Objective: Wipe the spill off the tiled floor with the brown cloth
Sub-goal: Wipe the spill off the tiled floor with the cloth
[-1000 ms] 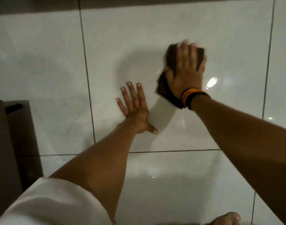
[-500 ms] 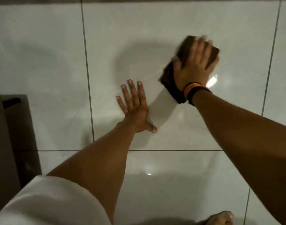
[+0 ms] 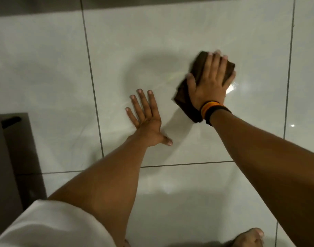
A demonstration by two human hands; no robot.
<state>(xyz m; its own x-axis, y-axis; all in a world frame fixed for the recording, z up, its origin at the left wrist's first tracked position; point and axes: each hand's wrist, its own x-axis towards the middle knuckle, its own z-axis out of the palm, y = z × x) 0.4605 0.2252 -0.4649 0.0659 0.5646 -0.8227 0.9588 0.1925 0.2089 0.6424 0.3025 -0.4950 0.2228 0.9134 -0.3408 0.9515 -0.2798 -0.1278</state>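
At the far left edge stands a dark brown cabinet [image 3: 8,157], its side resting on the floor, with a black handle-like part near its top corner. Below it, at the lower left, my white sleeve [image 3: 45,227] covers the upper part of my left arm. The tiled floor [image 3: 45,68] is glossy, pale grey-white, divided by thin dark grout lines; a darker band runs along the top edge.

My left hand [image 3: 149,120] lies flat on the tile, palm down, fingers spread and pointing away from me, thumb out to the right. It holds nothing.

Between the two hands, a faint yellowish wet streak [image 3: 170,78] crosses the tile, running toward the cloth.

My right hand [image 3: 209,82] presses flat on top of the brown cloth [image 3: 186,102], fingers extended and slightly spread over it, the fingertips blurred. The cloth is bunched on the floor under the palm, showing at the far end and to the left of the wrist. A black and orange wristband [image 3: 213,108] circles my right wrist. A bright light reflection [image 3: 231,88] sits on the tile just beside the hand's right edge.

At the bottom right, my bare toes [image 3: 248,239] touch the floor.
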